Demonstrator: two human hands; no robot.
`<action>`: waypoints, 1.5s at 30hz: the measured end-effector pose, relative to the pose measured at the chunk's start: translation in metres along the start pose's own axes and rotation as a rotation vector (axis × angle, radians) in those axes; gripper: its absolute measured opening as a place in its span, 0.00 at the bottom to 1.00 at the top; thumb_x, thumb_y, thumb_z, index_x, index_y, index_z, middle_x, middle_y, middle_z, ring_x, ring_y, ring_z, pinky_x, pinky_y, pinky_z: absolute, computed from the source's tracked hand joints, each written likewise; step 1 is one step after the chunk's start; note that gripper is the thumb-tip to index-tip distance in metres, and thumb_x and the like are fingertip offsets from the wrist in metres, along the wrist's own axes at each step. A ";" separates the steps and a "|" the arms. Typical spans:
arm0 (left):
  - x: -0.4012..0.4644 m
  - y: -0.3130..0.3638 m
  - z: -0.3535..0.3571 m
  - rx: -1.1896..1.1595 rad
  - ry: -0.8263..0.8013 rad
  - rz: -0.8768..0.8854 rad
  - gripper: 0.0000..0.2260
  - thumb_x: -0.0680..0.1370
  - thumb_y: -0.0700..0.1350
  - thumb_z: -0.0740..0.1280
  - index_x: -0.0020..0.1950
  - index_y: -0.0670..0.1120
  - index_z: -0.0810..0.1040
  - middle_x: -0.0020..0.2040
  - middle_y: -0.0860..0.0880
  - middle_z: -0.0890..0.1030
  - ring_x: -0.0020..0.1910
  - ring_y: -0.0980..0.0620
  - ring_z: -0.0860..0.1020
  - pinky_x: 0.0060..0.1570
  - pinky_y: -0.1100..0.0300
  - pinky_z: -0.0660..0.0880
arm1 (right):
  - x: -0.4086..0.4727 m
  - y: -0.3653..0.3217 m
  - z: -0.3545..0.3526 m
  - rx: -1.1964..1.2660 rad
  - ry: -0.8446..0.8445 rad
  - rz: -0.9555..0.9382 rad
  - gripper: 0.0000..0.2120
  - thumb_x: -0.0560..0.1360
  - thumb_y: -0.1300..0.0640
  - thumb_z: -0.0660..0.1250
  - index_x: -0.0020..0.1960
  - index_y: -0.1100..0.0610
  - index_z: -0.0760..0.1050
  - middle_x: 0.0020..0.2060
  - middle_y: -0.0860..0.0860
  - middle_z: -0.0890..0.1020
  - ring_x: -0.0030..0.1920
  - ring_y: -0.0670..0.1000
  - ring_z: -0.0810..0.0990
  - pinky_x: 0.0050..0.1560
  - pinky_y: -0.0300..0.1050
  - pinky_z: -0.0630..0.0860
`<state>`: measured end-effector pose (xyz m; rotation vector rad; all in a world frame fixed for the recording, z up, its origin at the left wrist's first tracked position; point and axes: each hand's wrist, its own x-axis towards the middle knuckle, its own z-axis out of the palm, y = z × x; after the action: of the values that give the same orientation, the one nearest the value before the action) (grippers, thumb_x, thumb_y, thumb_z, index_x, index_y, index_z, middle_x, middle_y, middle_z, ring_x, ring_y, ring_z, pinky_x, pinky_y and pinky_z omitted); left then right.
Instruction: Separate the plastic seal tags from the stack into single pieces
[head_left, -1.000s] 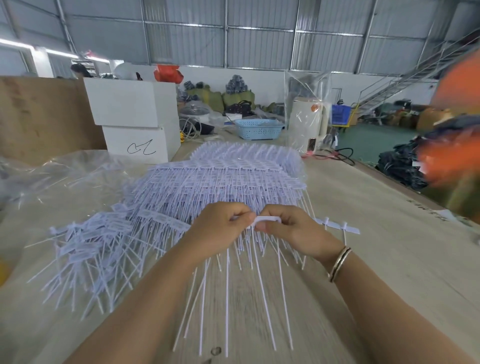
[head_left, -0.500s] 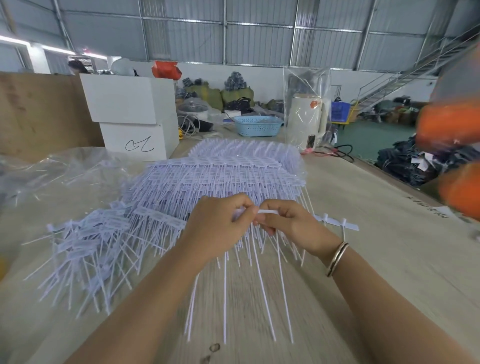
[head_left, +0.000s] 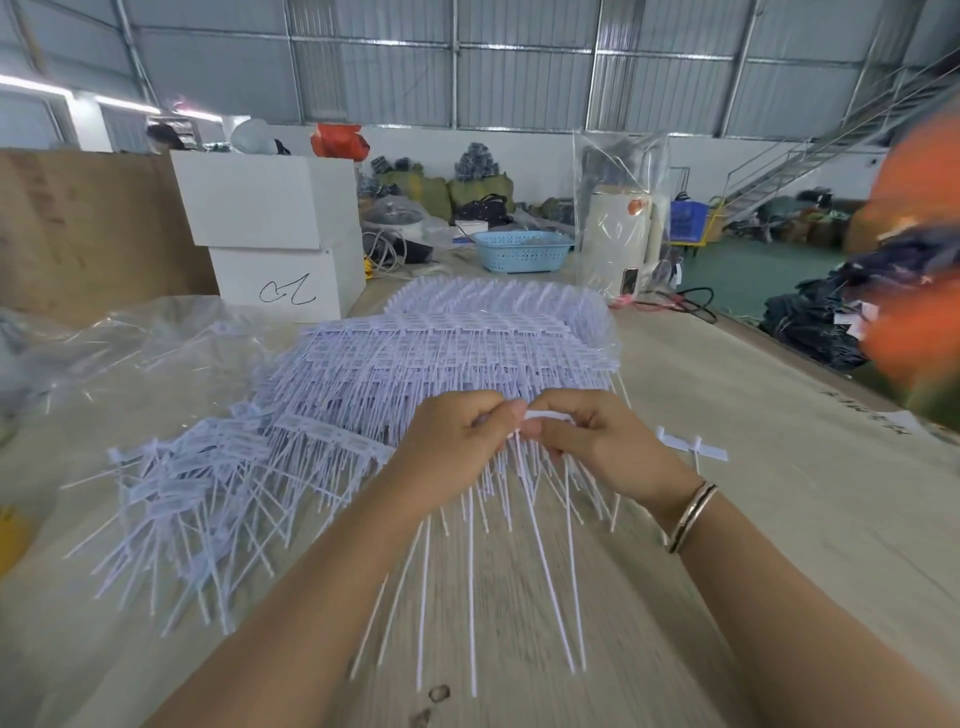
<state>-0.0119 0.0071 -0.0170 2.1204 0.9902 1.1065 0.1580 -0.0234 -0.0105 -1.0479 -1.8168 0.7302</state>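
A big stack of white plastic seal tags (head_left: 467, 348) lies on the wooden table (head_left: 779, 519), long tails pointing toward me. My left hand (head_left: 452, 452) and my right hand (head_left: 608, 447) meet over its near edge and pinch one strip of joined tags (head_left: 548, 415) between thumbs and fingers; the strip's thin tails hang down below my hands. A loose pile of single tags (head_left: 176, 493) spreads at the left. Part of the strip (head_left: 691, 447) sticks out to the right of my right wrist.
Crumpled clear plastic (head_left: 130, 353) lies at the left. Two stacked white boxes (head_left: 275, 234), a blue basket (head_left: 522, 252) and a bagged white appliance (head_left: 618, 244) stand at the table's far end. A blurred orange shape (head_left: 914, 291) fills the right edge.
Both hands keep pinching the same strip above the stack and have shifted only slightly. The blurred orange shape at the right has moved.
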 end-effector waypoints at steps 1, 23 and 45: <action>0.000 0.001 -0.001 -0.066 -0.006 -0.029 0.17 0.79 0.50 0.63 0.33 0.44 0.76 0.27 0.50 0.73 0.27 0.54 0.70 0.31 0.61 0.65 | 0.000 0.001 0.002 0.024 0.028 -0.017 0.07 0.76 0.59 0.67 0.40 0.53 0.80 0.27 0.48 0.73 0.30 0.48 0.69 0.34 0.39 0.65; -0.006 -0.015 -0.004 0.380 0.061 0.154 0.09 0.73 0.49 0.58 0.35 0.52 0.74 0.21 0.52 0.68 0.23 0.51 0.71 0.34 0.59 0.59 | 0.002 0.014 0.014 0.087 -0.026 0.140 0.13 0.76 0.57 0.68 0.39 0.62 0.69 0.28 0.49 0.65 0.27 0.45 0.62 0.30 0.36 0.61; -0.001 -0.027 -0.006 0.280 -0.031 0.014 0.18 0.80 0.50 0.63 0.31 0.44 0.71 0.25 0.52 0.67 0.25 0.55 0.66 0.29 0.60 0.60 | 0.007 0.016 0.020 0.169 -0.174 0.243 0.17 0.76 0.57 0.66 0.29 0.48 0.79 0.27 0.49 0.77 0.34 0.49 0.74 0.43 0.45 0.67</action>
<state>-0.0272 0.0223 -0.0341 2.3590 1.1755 0.9851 0.1440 -0.0106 -0.0296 -1.1327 -1.7538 1.1322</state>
